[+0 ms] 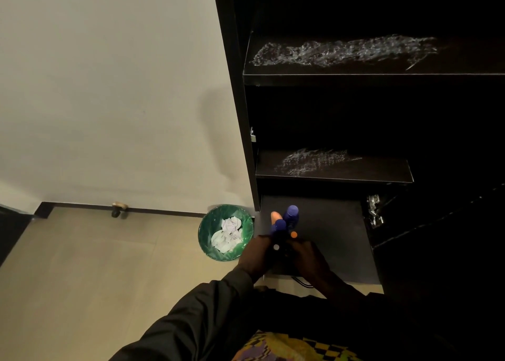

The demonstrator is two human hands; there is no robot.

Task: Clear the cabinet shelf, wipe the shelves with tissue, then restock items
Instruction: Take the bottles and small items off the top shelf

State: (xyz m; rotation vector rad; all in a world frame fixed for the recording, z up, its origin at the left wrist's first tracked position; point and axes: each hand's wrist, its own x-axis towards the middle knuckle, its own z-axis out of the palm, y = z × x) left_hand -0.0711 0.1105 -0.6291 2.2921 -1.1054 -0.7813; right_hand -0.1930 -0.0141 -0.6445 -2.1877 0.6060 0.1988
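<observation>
A dark cabinet stands open at the right. Its upper shelf [355, 71] and middle shelf [333, 173] are bare, each with pale smeared streaks. On the bottom shelf [336, 232] stands a small cluster of bottles: a blue-capped one [291, 213], a second blue one [278, 226], an orange one [275, 216] and a small orange cap [294, 234]. My left hand [255, 257] and my right hand [308, 257] reach in low and close around this cluster from both sides. A dark bottle with a white dot [276, 247] sits between them.
A green waste bin [216, 218] with crumpled white tissues [228, 235] stands on the tiled floor just left of the cabinet. A door stopper [119, 209] sits at the skirting. The cabinet door with metal hinges [374, 210] hangs open at the right.
</observation>
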